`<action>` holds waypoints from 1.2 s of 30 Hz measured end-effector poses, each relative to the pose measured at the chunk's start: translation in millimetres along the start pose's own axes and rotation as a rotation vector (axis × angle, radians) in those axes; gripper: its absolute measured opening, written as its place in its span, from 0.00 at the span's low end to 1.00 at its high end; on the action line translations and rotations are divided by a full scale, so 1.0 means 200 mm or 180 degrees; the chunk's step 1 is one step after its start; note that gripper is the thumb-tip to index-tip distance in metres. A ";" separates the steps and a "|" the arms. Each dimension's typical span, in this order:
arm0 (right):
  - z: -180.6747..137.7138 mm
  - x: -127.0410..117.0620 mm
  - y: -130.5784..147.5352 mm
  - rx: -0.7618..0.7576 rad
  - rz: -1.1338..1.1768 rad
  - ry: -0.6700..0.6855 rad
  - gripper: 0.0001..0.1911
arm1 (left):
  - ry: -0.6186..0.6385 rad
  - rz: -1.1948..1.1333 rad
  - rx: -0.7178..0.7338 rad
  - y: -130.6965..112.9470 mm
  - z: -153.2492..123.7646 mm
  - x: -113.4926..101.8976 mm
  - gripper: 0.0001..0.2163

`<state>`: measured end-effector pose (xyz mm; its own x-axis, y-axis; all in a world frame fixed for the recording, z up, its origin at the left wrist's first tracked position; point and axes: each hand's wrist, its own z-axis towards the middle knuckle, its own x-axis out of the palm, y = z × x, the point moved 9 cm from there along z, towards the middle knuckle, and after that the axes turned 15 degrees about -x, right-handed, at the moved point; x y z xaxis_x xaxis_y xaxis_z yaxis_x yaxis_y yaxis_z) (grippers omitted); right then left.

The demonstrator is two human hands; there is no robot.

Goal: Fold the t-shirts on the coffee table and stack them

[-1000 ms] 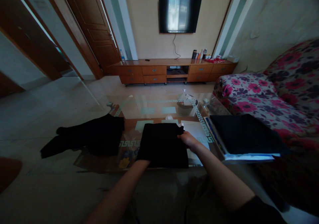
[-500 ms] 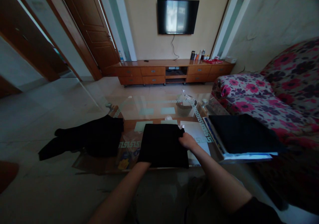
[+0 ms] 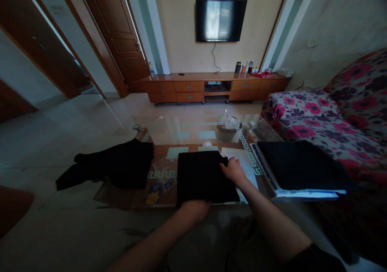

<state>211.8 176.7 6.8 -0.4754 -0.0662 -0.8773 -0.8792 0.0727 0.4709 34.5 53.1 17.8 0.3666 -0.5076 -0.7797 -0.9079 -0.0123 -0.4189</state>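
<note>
Left hand [image 3: 196, 210] rested at the near edge of the cloth [image 3: 201, 177], its grip partly hidden and impossible to tell; right hand [image 3: 233, 169] pinched the far right corner. Leftmost on the glass table [image 3: 161, 174] sprawled a black garment [image 3: 128, 167]; mid-table lay the cloth, plain black, folded nearly square (too dark for detail); rightmost, a dark-topped stack [image 3: 302, 167].
</note>
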 end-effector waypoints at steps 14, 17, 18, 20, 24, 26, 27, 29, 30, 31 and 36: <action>0.07 0.03 0.00 0.0156 0.1612 0.0002 0.13 | -0.0655 -0.2274 0.0127 0.24 0.11 -0.54 0.14; 0.06 0.04 0.03 0.0213 0.1842 0.0033 0.12 | -0.1277 -0.2345 -0.0983 0.60 0.26 -0.57 0.09; 0.05 0.05 0.05 0.0223 0.2032 0.0089 0.12 | -0.1373 -0.2277 -0.1161 0.68 0.29 -0.57 0.09; 0.02 0.08 0.10 0.0195 0.2410 0.0228 0.12 | -0.1435 -0.2185 -0.1297 0.77 0.32 -0.55 0.11; -0.03 0.13 0.18 0.0277 0.3327 0.0548 0.13 | -0.1265 -0.2839 -0.1154 0.80 0.35 -0.50 0.16; -0.05 0.15 0.19 0.0491 0.3832 0.0720 0.15 | -0.1095 -0.3432 -0.1083 0.77 0.35 -0.47 0.17; -0.06 0.16 0.19 0.0583 0.3982 0.0791 0.15 | -0.0997 -0.3691 -0.1057 0.75 0.36 -0.46 0.17; -0.06 0.16 0.18 0.0613 0.4078 0.0869 0.15 | -0.0701 -0.4120 -0.1020 0.71 0.36 -0.44 0.17; -0.06 0.14 0.19 0.0550 0.4114 0.0874 0.16 | -0.0505 -0.4306 -0.1015 0.69 0.37 -0.43 0.17; -0.05 0.12 0.19 0.0433 0.4162 0.0858 0.16 | -0.0306 -0.4475 -0.1003 0.66 0.37 -0.42 0.17; -0.04 -0.09 0.23 -0.0392 0.4519 0.0676 0.21 | 0.0068 -0.4984 -0.0480 0.57 0.33 -0.51 0.19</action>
<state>180.0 172.8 45.2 -0.9212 -0.1572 0.3560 0.3405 0.1176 0.9329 -93.5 160.5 19.3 0.9240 0.0794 0.3740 0.3442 -0.5988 -0.7232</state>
